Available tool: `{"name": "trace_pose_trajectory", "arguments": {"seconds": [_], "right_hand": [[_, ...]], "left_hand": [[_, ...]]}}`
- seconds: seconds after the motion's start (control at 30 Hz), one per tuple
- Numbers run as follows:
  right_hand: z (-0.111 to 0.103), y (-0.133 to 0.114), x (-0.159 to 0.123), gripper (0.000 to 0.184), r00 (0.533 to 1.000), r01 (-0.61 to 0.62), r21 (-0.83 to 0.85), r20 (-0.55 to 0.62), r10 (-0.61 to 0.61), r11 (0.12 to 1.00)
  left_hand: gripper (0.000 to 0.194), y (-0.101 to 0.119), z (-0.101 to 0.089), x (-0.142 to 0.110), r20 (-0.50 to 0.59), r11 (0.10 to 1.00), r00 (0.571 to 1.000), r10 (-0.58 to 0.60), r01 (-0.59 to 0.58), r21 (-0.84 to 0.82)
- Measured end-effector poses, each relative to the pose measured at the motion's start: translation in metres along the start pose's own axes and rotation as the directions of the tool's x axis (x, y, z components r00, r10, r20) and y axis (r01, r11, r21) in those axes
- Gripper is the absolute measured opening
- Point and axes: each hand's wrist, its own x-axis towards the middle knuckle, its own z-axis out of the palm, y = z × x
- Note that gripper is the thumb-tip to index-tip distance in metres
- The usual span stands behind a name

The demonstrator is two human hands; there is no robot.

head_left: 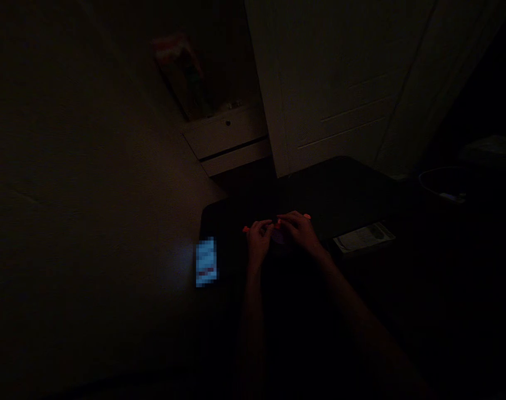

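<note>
In the dim head view, my left hand (pixel 259 238) and my right hand (pixel 299 226) are close together over a dark table (pixel 340 189). The fingers of both are curled in a pinch. A small bright orange-red piece (pixel 278 223) shows between the fingertips, against my right hand's fingers. Another orange-red bit (pixel 246 229) sticks out left of my left hand, and a third orange-red bit (pixel 306 216) shows by my right hand. Whether these join up is too dark to tell. Below the fingertips lies a faint purplish patch (pixel 279 237).
A lit phone-like screen (pixel 206 262), blurred, is at the table's left edge beside the wall (pixel 111 194). Printed paper or a booklet (pixel 364 237) lies under the table's right side. Behind stand a pale door-like panel (pixel 331 83) and a drawer unit (pixel 231 136). A thin cable (pixel 421 180) curves at right.
</note>
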Motion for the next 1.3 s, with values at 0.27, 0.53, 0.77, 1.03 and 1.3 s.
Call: {"name": "trace_pose_trajectory", "arguments": {"seconds": [0.27,0.53,0.77,1.03,1.3], "right_hand": [[0.0,-0.007,-0.002,0.02,1.0,-0.026,0.075,0.016,0.025,0.997],[-0.001,-0.01,-0.002,0.02,0.999,-0.044,0.053,0.005,0.043,0.998],[-0.001,-0.01,-0.001,0.021,0.999,-0.043,0.047,0.03,0.042,0.998],[-0.002,-0.01,-0.001,0.02,0.998,-0.009,0.056,0.059,0.006,0.998],[-0.002,-0.009,-0.001,0.018,0.996,0.0,0.083,0.084,-0.007,0.997]], "left_hand": [[0.009,0.007,-0.003,-0.003,0.041,0.988,0.998,0.054,-0.047,-0.147],[0.012,0.008,-0.004,-0.003,0.05,0.992,0.998,0.03,-0.024,-0.124],[0.012,0.013,-0.006,-0.004,0.054,0.985,0.997,0.047,-0.037,-0.167],[0.013,0.012,-0.005,-0.004,0.063,0.985,0.998,0.022,-0.01,-0.175],[0.008,0.011,-0.004,-0.004,0.03,0.971,0.999,-0.015,0.021,-0.237]]}}
